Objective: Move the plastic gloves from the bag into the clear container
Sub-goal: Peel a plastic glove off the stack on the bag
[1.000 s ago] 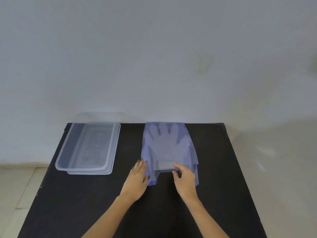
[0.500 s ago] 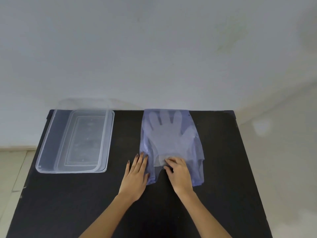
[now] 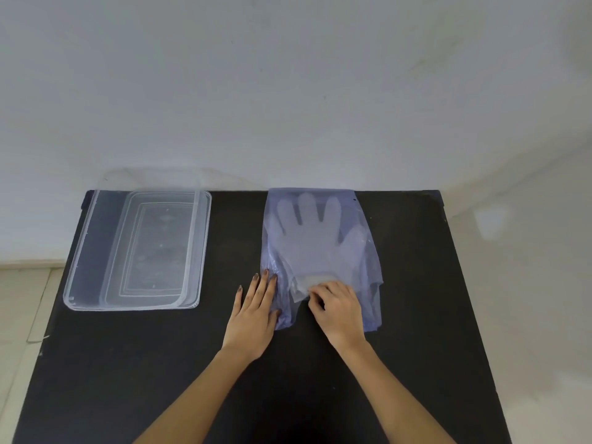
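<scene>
A thin bluish plastic bag (image 3: pixel 368 251) lies flat on the black table (image 3: pixel 416 315), right of centre. Through it I see pale plastic gloves (image 3: pixel 315 238), fingers pointing toward the wall. My left hand (image 3: pixel 253 318) lies flat with fingers apart, pressing the bag's near left edge. My right hand (image 3: pixel 338 307) rests on the bag's opening, its fingertips pinching the gloves' cuff edge (image 3: pixel 302 285). A clear rectangular container (image 3: pixel 77 270) sits open and empty at the table's far left.
A clear lid (image 3: pixel 189 304) seems to lie under the container, its rim showing along the right side. A white wall (image 3: pixel 288 91) rises right behind the table. Pale floor (image 3: pixel 19 302) shows past the table's left edge.
The camera has tilted down a little. My right hand's fingers have curled in on the gloves' cuff at the bag's opening. My left hand has stayed on the bag's edge.
</scene>
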`<state>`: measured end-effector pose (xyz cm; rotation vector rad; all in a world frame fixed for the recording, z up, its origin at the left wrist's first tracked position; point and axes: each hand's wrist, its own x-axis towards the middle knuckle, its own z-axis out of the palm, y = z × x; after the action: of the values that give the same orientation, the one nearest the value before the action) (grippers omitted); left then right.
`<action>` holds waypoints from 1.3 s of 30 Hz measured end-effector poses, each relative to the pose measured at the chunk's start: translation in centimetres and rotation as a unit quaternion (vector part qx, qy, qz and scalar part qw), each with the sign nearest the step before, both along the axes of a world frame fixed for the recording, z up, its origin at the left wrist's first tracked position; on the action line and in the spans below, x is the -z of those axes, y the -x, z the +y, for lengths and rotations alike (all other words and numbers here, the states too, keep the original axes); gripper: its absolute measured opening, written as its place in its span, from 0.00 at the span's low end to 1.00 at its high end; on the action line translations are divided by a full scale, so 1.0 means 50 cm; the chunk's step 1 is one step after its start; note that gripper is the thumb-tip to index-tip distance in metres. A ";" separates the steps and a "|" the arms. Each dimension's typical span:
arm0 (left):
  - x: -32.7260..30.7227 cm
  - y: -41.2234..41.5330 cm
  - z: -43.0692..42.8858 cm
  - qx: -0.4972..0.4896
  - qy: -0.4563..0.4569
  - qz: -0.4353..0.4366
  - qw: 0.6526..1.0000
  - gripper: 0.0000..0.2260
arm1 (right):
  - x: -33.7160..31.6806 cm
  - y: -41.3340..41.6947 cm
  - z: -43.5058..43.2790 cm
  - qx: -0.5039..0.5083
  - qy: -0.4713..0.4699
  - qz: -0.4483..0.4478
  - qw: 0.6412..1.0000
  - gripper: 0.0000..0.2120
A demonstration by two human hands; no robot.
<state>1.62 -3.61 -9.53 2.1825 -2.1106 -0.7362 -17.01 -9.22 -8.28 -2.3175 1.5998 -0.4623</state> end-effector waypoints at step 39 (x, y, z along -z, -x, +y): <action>-0.101 0.154 0.232 -0.366 0.001 0.375 0.852 0.17 | -0.022 0.091 0.371 -0.085 0.017 -0.069 0.994 0.07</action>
<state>-6.06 8.00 -4.46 1.9555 -0.8207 -1.1899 -21.54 9.34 -7.16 -2.3646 1.3280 -0.5986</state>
